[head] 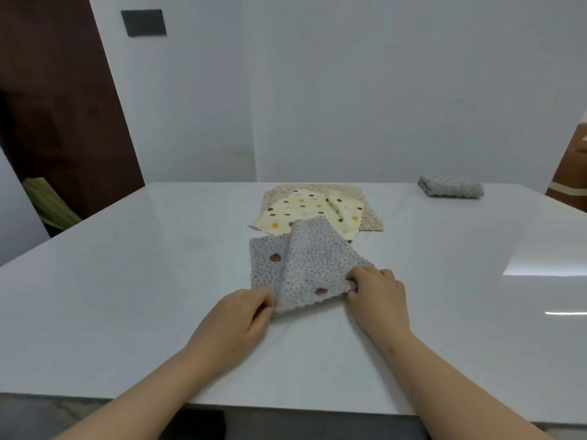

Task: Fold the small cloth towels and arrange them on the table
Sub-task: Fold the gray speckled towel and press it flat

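Left hand (pixel 244 312) pinches the near corner of the grey towel (pixel 313 258) (flap raised, ridge running away from the person). Right hand (pixel 378 296) grips the flap's other corner. The towel lies on the table (pixel 444 274) just ahead, equally near both hands.

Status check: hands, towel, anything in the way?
Left hand and right hand pinch near corners of grey dotted towel, half lifted. Cream towel on pink towel just behind. Folded towel far right, clear.
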Action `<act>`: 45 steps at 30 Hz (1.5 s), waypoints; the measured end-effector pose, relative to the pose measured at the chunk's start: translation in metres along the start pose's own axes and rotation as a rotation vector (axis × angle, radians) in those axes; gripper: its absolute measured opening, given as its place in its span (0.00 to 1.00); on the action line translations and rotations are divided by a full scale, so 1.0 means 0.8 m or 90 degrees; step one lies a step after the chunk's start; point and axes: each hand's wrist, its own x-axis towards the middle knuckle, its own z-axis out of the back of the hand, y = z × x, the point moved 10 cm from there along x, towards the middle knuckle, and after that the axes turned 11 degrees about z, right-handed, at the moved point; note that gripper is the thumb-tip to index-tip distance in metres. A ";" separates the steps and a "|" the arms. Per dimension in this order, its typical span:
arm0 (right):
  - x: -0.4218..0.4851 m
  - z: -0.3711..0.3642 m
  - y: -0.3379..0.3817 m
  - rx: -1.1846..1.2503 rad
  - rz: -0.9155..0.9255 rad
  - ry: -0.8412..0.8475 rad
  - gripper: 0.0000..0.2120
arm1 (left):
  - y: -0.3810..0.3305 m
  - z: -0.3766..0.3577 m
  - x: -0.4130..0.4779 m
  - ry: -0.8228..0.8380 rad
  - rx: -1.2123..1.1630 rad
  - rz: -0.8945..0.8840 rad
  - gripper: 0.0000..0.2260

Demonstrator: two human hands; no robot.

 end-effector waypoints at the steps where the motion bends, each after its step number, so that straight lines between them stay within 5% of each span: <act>1: -0.001 0.002 0.000 -0.019 -0.002 -0.009 0.12 | -0.002 -0.006 -0.002 0.016 0.007 -0.007 0.17; 6: -0.003 0.005 0.003 -0.074 0.030 -0.006 0.14 | 0.003 -0.015 0.013 0.015 0.127 0.008 0.30; 11: -0.013 0.013 0.005 -0.108 0.077 0.015 0.16 | 0.016 0.001 0.010 -0.056 0.136 0.063 0.30; 16: -0.018 0.010 0.017 0.014 0.158 0.244 0.22 | 0.041 0.016 0.025 0.079 0.084 0.184 0.17; 18: 0.007 0.025 0.026 0.145 0.156 0.205 0.29 | 0.047 0.033 0.053 0.035 -0.001 0.219 0.10; 21: 0.055 0.028 0.035 0.107 0.184 0.041 0.26 | 0.048 0.015 0.088 0.026 0.019 0.194 0.15; 25: 0.073 -0.049 0.037 -0.068 0.208 0.205 0.23 | 0.078 -0.041 0.084 0.163 0.267 0.185 0.22; 30: 0.056 -0.046 0.038 -0.078 0.237 0.168 0.23 | 0.109 -0.025 0.081 0.167 0.253 0.177 0.24; 33: 0.044 -0.022 0.035 0.010 0.235 0.056 0.19 | 0.079 0.013 0.073 -0.012 0.179 0.079 0.29; 35: 0.034 0.004 0.040 0.125 0.280 -0.039 0.10 | 0.057 0.044 0.050 -0.101 0.030 0.056 0.21; 38: 0.005 0.006 0.062 0.275 0.383 0.044 0.02 | 0.041 0.033 0.007 0.054 -0.082 0.004 0.06; 41: -0.031 -0.014 0.079 0.272 0.453 0.194 0.07 | 0.048 0.011 -0.040 0.223 -0.042 -0.034 0.09; 45: -0.042 -0.008 0.086 0.163 0.489 0.158 0.08 | 0.052 0.029 -0.055 0.151 0.031 -0.089 0.11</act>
